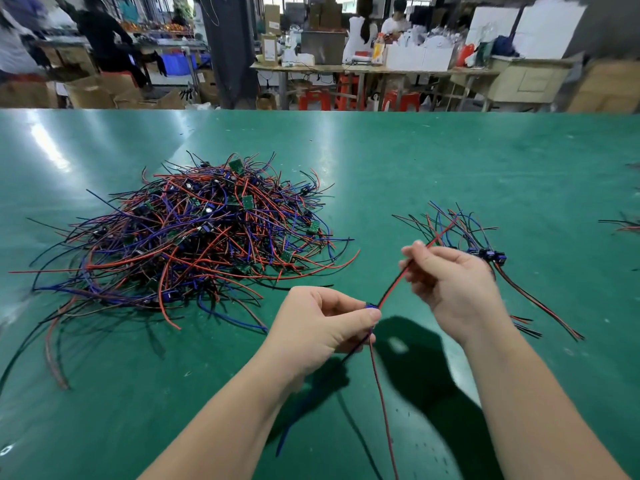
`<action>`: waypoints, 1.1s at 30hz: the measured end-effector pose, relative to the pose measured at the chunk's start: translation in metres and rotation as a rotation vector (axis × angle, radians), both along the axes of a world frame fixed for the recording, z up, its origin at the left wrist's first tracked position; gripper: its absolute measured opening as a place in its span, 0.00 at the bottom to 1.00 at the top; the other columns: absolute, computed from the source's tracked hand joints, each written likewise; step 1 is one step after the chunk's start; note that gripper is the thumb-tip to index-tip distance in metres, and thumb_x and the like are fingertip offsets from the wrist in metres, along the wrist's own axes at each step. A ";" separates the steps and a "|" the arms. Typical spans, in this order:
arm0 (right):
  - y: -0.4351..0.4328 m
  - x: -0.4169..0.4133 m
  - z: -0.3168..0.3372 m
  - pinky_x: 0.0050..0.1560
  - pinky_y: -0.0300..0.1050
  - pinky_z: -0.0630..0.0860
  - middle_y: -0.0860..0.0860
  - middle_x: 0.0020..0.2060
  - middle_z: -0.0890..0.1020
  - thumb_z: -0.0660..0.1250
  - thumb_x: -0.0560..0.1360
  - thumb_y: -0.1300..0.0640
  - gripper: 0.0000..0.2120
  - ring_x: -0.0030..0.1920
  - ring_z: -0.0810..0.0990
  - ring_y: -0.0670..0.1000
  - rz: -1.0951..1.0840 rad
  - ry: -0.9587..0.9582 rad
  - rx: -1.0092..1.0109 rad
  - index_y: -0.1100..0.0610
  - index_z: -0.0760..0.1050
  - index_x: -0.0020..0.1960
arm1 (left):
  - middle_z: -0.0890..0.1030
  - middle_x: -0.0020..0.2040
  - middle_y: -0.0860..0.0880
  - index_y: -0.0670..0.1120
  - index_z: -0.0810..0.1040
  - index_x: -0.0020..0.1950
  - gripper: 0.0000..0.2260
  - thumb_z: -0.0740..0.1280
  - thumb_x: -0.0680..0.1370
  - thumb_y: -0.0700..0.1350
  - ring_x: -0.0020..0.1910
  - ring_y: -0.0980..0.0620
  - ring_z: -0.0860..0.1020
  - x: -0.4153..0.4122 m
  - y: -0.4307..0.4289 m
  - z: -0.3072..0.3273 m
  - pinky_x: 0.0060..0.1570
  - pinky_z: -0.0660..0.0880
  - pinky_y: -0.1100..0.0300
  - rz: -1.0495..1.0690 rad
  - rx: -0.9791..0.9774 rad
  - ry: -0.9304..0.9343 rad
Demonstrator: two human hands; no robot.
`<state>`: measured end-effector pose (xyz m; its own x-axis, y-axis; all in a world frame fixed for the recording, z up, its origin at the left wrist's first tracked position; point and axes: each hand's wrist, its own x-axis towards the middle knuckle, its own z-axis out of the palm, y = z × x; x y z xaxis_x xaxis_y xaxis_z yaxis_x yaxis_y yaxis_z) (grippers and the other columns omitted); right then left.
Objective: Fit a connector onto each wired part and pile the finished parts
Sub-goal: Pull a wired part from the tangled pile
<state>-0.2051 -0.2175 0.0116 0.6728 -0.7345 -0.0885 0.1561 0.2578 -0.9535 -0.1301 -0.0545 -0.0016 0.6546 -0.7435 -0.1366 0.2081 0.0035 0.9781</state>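
The left hand (322,323) pinches a small blue connector (372,306) between thumb and curled fingers, in the air above the green table (485,161). From that pinch a paired red-and-black wire (393,286) runs up and to the right into the right hand (450,282), which grips it between thumb and forefinger. The wire's free end pokes out beyond those fingertips. Hanging leads (381,393) trail from under the left hand toward the person. Whether the connector is fully seated cannot be told.

The part looks very light. Its wires appear limp yet springy, so they probably will not hold a pose. The best hold is likely on the insulation just beside the connector, with the hard plastic body pinched on its flat sides. It looks small and smooth enough to slip. Tugging far along a lead could strain the joint.

Well to the left of the left hand lies a large tangled heap (194,237) of red, blue and black wired parts with small green boards. Just beyond the right hand sits a small pile (491,256) with dark connectors fitted, probably the finished parts.
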 end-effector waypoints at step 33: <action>-0.015 0.004 0.047 0.26 0.36 0.76 0.51 0.25 0.81 0.68 0.72 0.70 0.09 0.26 0.81 0.48 -0.079 0.081 -0.469 0.59 0.79 0.37 | 0.85 0.47 0.53 0.50 0.81 0.56 0.11 0.64 0.79 0.38 0.42 0.62 0.80 0.013 -0.001 -0.007 0.36 0.78 0.64 0.143 -0.051 -0.270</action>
